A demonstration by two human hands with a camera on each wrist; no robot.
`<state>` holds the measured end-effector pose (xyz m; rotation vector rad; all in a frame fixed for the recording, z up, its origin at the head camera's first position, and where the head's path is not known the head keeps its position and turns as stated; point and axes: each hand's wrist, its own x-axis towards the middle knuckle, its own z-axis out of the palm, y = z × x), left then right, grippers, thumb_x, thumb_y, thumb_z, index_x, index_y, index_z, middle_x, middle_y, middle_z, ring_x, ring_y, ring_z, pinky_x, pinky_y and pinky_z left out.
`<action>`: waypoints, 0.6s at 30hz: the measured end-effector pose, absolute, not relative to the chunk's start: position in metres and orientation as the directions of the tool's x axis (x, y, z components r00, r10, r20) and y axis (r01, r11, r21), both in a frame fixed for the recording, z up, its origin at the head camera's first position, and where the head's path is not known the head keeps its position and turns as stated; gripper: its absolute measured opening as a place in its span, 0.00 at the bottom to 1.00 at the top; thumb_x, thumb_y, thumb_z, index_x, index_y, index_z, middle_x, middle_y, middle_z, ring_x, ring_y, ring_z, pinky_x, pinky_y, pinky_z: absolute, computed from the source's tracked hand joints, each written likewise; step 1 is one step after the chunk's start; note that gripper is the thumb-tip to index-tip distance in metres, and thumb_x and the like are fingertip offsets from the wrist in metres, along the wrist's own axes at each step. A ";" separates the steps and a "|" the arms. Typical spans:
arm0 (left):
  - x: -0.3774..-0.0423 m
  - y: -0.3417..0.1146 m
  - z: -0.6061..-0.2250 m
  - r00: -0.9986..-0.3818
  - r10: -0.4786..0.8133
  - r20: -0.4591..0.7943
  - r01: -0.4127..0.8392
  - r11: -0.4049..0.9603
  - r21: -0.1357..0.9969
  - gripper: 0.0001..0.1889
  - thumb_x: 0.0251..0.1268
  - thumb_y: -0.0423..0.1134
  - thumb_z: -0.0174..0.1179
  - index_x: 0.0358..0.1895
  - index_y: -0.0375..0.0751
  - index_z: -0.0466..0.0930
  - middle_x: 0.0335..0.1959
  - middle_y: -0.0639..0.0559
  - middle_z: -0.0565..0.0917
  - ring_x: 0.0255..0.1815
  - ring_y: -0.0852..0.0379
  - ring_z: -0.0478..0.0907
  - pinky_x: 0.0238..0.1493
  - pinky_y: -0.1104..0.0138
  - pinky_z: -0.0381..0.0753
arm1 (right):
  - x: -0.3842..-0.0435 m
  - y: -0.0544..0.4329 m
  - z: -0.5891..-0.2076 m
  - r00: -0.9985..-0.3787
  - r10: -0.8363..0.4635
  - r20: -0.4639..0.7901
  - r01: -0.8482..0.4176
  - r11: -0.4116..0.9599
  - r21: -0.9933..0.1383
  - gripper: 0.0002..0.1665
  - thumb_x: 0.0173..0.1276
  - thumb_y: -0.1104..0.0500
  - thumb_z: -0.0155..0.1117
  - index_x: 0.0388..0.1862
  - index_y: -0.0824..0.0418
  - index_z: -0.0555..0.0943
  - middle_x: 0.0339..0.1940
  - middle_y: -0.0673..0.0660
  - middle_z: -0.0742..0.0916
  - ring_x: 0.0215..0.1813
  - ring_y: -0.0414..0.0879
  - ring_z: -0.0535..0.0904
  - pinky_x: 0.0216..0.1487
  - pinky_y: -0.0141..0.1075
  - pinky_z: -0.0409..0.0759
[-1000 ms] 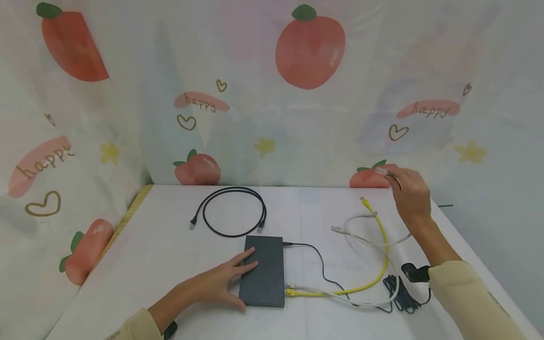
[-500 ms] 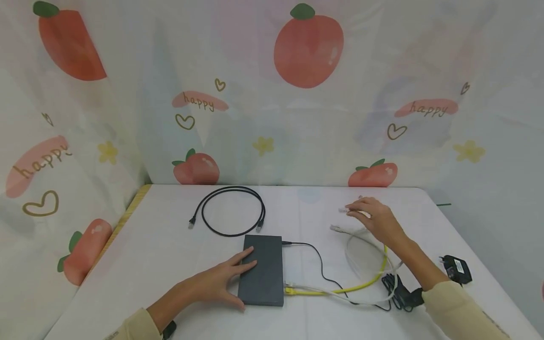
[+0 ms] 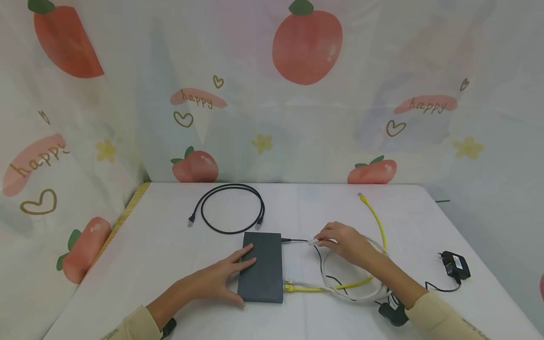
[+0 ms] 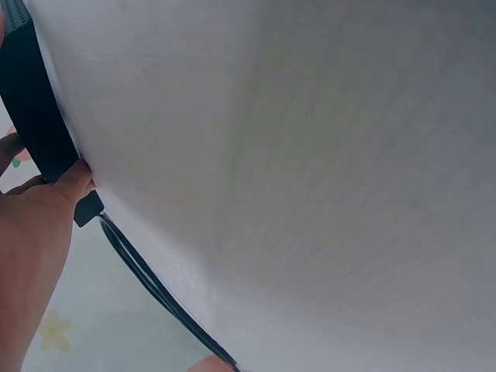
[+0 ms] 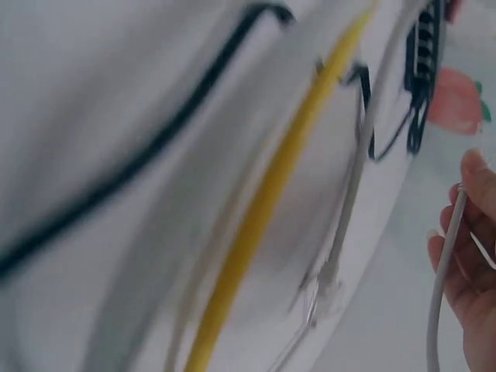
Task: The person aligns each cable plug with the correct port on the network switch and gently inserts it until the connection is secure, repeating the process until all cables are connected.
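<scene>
My left hand (image 3: 218, 278) rests on the left side of a dark grey network switch (image 3: 265, 269), fingers spread over its top and thumb at its near left corner. In the left wrist view the thumb lies along the side of the switch (image 4: 35, 101). My right hand (image 3: 346, 243) pinches a white network cable (image 5: 446, 279) just behind its clear plug (image 3: 313, 242). This plug is right of the switch, near the black power lead (image 3: 293, 240). A yellow network cable (image 3: 378, 219) and a white one are plugged into the switch's right side, where several ports (image 5: 422, 46) show.
A coiled black network cable (image 3: 232, 233) lies behind the switch. At the right stands a black power adapter (image 3: 454, 264) with its lead. The right forearm passes over the yellow and white cables. A patterned curtain (image 3: 297, 118) hangs behind the white table (image 3: 148, 245).
My right hand has moved left and toward me from the far right, bringing the white cable's plug close to the switch. The left hand has stayed on the switch.
</scene>
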<state>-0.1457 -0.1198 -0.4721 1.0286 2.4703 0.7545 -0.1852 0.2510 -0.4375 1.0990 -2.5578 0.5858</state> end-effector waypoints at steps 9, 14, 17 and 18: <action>-0.147 -0.121 -0.472 -0.668 0.734 -0.121 0.540 0.591 0.599 0.53 0.42 0.67 0.66 0.74 0.54 0.53 0.76 0.56 0.38 0.74 0.50 0.44 0.65 0.53 0.60 | -0.183 0.235 -0.444 -0.539 -0.726 0.427 -0.826 0.555 -0.097 0.10 0.48 0.66 0.76 0.32 0.59 0.86 0.30 0.48 0.81 0.34 0.40 0.77 0.33 0.28 0.76; -0.147 -0.120 -0.474 -0.668 0.733 -0.128 0.533 0.591 0.606 0.53 0.42 0.68 0.66 0.74 0.55 0.53 0.76 0.58 0.38 0.74 0.50 0.44 0.65 0.52 0.60 | -0.196 0.264 -0.416 -0.535 -0.678 0.503 -0.785 0.619 -0.001 0.13 0.44 0.68 0.77 0.31 0.62 0.85 0.30 0.50 0.81 0.35 0.44 0.77 0.37 0.34 0.79; -0.147 -0.120 -0.474 -0.666 0.735 -0.128 0.533 0.590 0.606 0.53 0.42 0.67 0.66 0.74 0.54 0.53 0.76 0.57 0.38 0.74 0.50 0.44 0.65 0.53 0.60 | -0.202 0.294 -0.387 -0.527 -0.664 0.531 -0.747 0.660 0.084 0.15 0.44 0.69 0.75 0.34 0.64 0.85 0.31 0.54 0.82 0.36 0.48 0.78 0.39 0.40 0.80; -0.147 -0.120 -0.474 -0.666 0.735 -0.129 0.533 0.589 0.608 0.53 0.42 0.67 0.66 0.74 0.54 0.53 0.76 0.57 0.38 0.74 0.50 0.44 0.65 0.53 0.60 | -0.203 0.305 -0.376 -0.518 -0.662 0.542 -0.732 0.671 0.120 0.15 0.45 0.70 0.74 0.35 0.65 0.84 0.32 0.56 0.82 0.36 0.50 0.78 0.39 0.42 0.80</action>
